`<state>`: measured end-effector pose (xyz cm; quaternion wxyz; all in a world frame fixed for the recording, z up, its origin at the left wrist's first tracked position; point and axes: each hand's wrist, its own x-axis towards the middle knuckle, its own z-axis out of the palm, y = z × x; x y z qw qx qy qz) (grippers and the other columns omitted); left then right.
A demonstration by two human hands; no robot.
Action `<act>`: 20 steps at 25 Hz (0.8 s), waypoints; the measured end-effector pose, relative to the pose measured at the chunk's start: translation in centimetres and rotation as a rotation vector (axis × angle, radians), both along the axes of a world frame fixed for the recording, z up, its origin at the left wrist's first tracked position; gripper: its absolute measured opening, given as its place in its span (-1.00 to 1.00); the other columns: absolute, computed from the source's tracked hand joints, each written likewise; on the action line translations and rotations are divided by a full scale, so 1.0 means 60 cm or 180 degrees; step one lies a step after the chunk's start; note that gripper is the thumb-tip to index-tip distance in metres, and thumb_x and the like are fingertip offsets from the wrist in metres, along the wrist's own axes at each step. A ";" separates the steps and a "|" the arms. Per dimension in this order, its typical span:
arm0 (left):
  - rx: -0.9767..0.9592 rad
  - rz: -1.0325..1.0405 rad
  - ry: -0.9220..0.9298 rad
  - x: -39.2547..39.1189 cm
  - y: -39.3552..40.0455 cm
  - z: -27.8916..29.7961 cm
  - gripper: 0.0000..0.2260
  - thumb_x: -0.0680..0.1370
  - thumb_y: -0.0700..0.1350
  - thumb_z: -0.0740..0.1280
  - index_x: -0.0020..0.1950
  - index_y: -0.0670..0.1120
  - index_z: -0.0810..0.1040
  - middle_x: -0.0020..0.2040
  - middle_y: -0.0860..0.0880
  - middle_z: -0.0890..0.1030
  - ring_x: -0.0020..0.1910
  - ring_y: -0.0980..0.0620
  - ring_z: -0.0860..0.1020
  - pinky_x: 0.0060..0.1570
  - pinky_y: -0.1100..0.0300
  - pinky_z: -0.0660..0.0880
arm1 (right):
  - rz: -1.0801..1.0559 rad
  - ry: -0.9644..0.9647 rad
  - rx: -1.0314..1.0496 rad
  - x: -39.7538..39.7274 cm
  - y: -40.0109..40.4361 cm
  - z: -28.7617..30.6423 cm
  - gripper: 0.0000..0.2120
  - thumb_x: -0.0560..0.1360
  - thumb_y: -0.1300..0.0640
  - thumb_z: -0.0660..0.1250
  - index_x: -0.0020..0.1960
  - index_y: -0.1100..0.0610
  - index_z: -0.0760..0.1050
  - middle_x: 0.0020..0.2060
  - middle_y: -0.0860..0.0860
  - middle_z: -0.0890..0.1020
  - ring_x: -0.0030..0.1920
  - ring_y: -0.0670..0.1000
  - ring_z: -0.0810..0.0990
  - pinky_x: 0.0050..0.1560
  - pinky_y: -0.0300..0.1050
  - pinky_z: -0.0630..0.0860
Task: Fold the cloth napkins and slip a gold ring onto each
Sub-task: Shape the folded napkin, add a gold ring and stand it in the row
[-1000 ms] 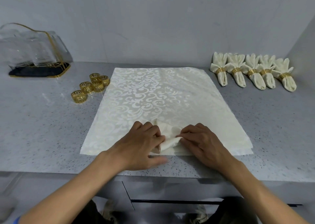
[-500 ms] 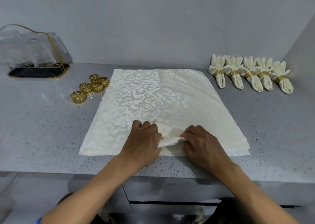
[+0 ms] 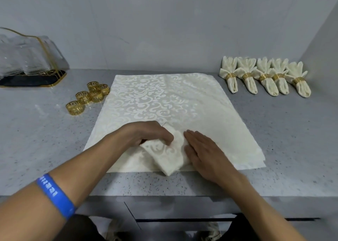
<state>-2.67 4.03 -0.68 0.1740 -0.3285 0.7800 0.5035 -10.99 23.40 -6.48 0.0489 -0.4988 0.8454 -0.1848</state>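
Note:
A stack of flat cream patterned napkins lies spread on the grey counter. On its near edge sits a partly folded napkin, bunched into a narrow wedge. My left hand curls over the wedge's top left and grips it. My right hand lies flat with straight fingers against the wedge's right side. Several loose gold rings stand left of the stack. Several finished napkins with gold rings lie in a row at the back right.
A clear holder with gold trim on a dark tray stands at the back left. The counter's front edge runs just below my wrists, with a drawer front under it. A wall rises at the right.
The folded wedge has grown longer and now reaches the stack's near edge. My right hand has flattened out beside it, and my left hand has shifted over its top.

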 end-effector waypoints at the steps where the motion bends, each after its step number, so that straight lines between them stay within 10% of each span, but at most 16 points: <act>1: -0.0513 -0.0163 -0.0022 0.001 0.003 0.006 -0.74 0.35 -0.04 0.45 -0.04 -0.15 0.59 -0.15 -0.08 0.67 -0.17 -0.08 0.64 -0.20 0.15 0.47 | 0.0031 0.0052 0.0081 0.003 -0.002 -0.014 -0.47 0.66 -0.09 -0.11 0.58 0.05 0.14 0.56 -0.04 0.21 0.56 -0.02 0.12 0.48 -0.27 -0.09; 5: -0.3882 -0.1176 0.0744 0.027 0.076 -0.037 -0.43 0.58 0.12 0.22 0.51 -0.12 0.25 0.50 -0.11 0.30 0.48 -0.13 0.26 0.43 -0.06 0.21 | -0.0069 0.0487 0.0197 -0.004 -0.016 -0.037 -0.39 0.61 -0.10 -0.22 0.58 0.08 0.15 0.55 0.01 0.24 0.55 0.06 0.16 0.52 -0.09 0.01; 11: -0.3010 -0.1653 0.0868 0.044 0.085 -0.128 -0.45 0.68 0.13 -0.15 0.61 -0.03 -0.22 0.61 0.02 -0.25 0.56 0.09 -0.29 0.54 0.10 -0.25 | -0.0089 0.0340 0.0501 -0.028 0.023 -0.028 -0.38 0.63 -0.18 -0.26 0.62 0.08 -0.15 0.59 -0.05 -0.13 0.58 -0.07 -0.16 0.51 -0.20 -0.26; 16: -0.3042 -0.1658 0.1002 0.045 0.082 -0.131 -0.45 0.68 0.14 -0.12 0.62 -0.03 -0.18 0.61 0.03 -0.23 0.56 0.10 -0.28 0.54 0.07 -0.24 | 0.0778 0.0853 -0.0052 -0.019 0.037 -0.017 -0.55 0.50 0.11 0.16 0.36 0.12 0.50 0.34 0.04 0.50 0.27 0.08 0.49 0.27 -0.04 0.46; 20: -0.2497 -0.1726 0.1033 0.048 0.073 -0.116 -0.27 0.60 0.34 -0.02 0.60 0.02 -0.25 0.57 0.11 -0.35 0.51 0.18 -0.38 0.52 0.11 -0.30 | 0.0592 0.0533 -0.0280 -0.041 0.043 -0.008 -0.62 0.44 0.06 0.21 0.18 0.11 0.61 0.08 -0.03 0.58 -0.01 0.02 0.54 0.00 -0.05 0.56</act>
